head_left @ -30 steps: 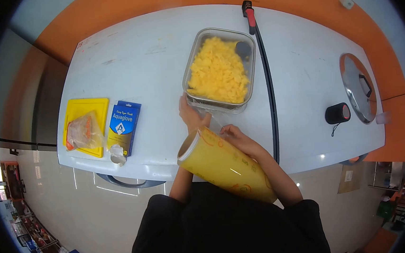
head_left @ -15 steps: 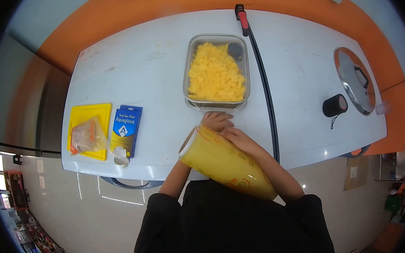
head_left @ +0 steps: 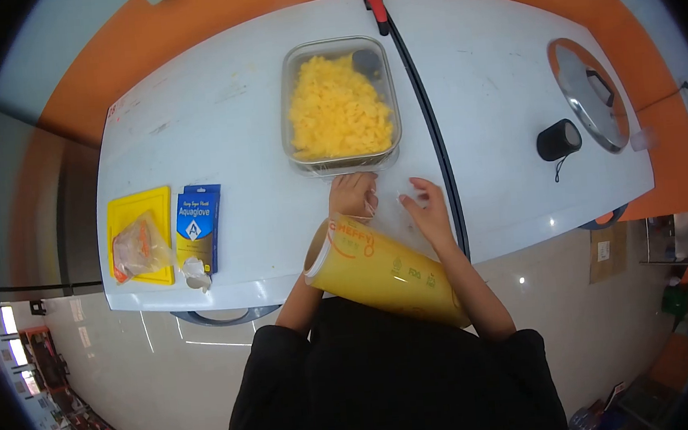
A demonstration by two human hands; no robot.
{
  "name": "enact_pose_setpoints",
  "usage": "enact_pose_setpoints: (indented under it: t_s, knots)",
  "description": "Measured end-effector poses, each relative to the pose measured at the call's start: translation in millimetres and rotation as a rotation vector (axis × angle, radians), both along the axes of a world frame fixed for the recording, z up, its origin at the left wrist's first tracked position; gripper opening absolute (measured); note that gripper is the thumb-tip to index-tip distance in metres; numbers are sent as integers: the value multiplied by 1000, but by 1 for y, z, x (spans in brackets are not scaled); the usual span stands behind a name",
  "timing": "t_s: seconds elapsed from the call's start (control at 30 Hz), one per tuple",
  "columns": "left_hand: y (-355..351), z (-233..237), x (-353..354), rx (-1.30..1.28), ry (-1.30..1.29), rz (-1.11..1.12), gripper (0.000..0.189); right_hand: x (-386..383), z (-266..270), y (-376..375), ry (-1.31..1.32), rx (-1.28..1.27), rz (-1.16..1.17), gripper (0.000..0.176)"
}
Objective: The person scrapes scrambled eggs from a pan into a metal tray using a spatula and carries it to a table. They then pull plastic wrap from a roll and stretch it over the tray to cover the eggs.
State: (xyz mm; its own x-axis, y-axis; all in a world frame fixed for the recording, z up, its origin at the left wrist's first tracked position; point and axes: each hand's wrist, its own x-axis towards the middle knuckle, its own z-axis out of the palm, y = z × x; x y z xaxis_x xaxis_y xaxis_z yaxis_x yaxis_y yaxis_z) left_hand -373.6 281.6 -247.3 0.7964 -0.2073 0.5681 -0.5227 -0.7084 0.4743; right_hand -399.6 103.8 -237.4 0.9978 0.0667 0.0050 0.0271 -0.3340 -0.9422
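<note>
A big yellow printed roll of cling film (head_left: 397, 271) rests across my forearms against my black shirt, its hollow core end pointing left. Just above the roll, my left hand (head_left: 353, 194) has its fingers curled on a thin edge of clear film near the container's front side. My right hand (head_left: 430, 212) is beside it to the right, thumb and fingers apart, close to a faint clear sheet of film. Beyond both hands stands a metal container (head_left: 343, 163) full of yellow chopped pieces, with a dark round thing in its back right corner. Clear film appears stretched over it.
On the left lie a yellow cutting board (head_left: 157, 199) with a plastic-wrapped packet (head_left: 138, 246) and a blue Aquaglove box (head_left: 199, 226). A black strip with a red handle (head_left: 378, 14) crosses the white table (head_left: 225, 143). Rightward are a black speaker (head_left: 556, 141) and a glass lid (head_left: 585, 99).
My hands, close together before, have separated; the right hand has moved right and opened, while the left fingers have curled. The whole view has shifted slightly.
</note>
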Motion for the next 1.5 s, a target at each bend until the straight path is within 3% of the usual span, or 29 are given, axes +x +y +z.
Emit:
enact_pose_setpoints:
  t_s: [0.03,0.07,0.13,0.27,0.33,0.37,0.43,0.47,0.53,0.67,0.73,0.83,1.07,1.13,1.17,1.23,1.33,1.37,1.5]
  knots:
    - [-1,2,-1,-27,-21,-24,26,4,-5,0,-240,-330,-203,40]
    - [-3,3,-2,-30,-15,-31,26,4,-11,-1,-233,-334,-209,40]
    - [-7,5,-4,-124,-5,8,29,1,3,10,223,-118,73,48]
    - [-3,8,-14,-158,73,-11,33,-1,19,20,232,-75,153,52]
    - [-7,27,-23,72,87,87,32,2,24,15,450,-155,388,32]
    - [-7,33,-23,75,85,76,32,1,23,16,448,-150,378,32]
    - [-9,44,-22,205,-72,-228,28,-1,22,16,478,34,454,22]
    - [-9,40,-18,203,-71,-232,28,-3,24,15,480,34,450,22]
    - [-6,20,-10,56,74,-419,17,-11,33,11,126,-185,342,18]
    - [-5,-4,-1,283,-31,-358,14,-18,47,6,121,-205,295,17]
    - [-10,-9,-2,277,-112,-259,10,-25,42,2,120,-17,352,18]
    - [-11,-9,2,257,-32,-258,9,-29,47,-5,129,163,439,16]
    - [-11,-11,20,203,-25,-229,9,-30,40,-15,120,347,488,13]
    - [-9,-15,23,257,-54,-274,9,-22,26,-14,448,440,428,15]
    - [-8,-17,24,269,-55,-241,9,-17,24,-7,447,443,464,15]
    - [-9,-24,27,240,-91,-307,7,-9,28,13,1026,877,23,16]
    - [-11,-27,30,219,-225,-315,5,2,56,29,1059,969,240,21]
    - [-10,-26,31,223,-227,-288,5,7,59,35,1107,954,120,18]
    - [-16,-22,30,99,-137,-286,4,8,33,16,902,1036,187,15]
